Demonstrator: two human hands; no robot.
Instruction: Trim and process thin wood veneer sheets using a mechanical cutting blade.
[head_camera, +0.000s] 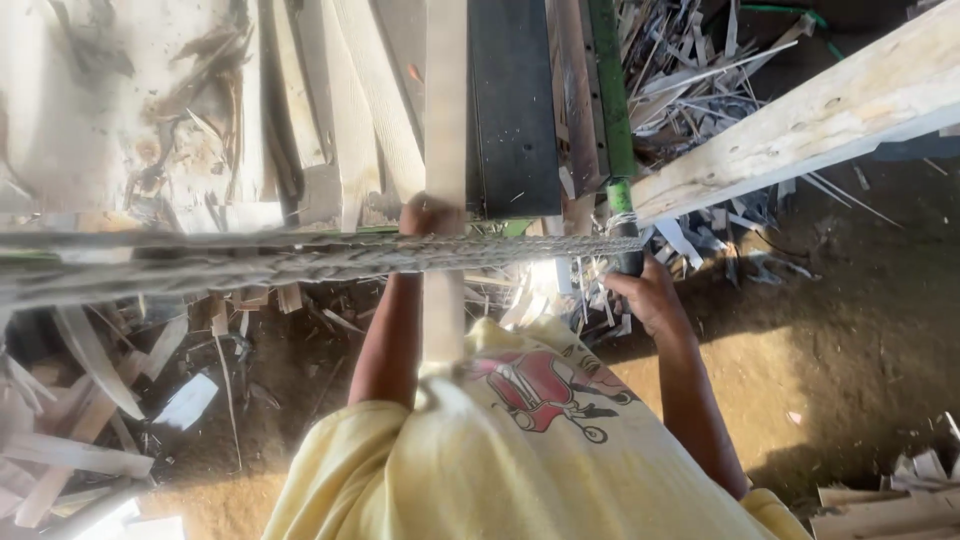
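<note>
Left hand (428, 213) closed around pale wood strip (445, 150), strip running upward past black panel (513, 110). Right hand (650, 295) wrapped on green-black handle (622, 215), below angled timber beam (800, 125).

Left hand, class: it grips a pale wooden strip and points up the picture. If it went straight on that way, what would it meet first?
Probably the black panel beside the pale wooden strip: the left hand sits just below its lower edge, though depth is unclear.

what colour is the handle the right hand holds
Green with a black grip, seen in the head view under the right hand.
</note>
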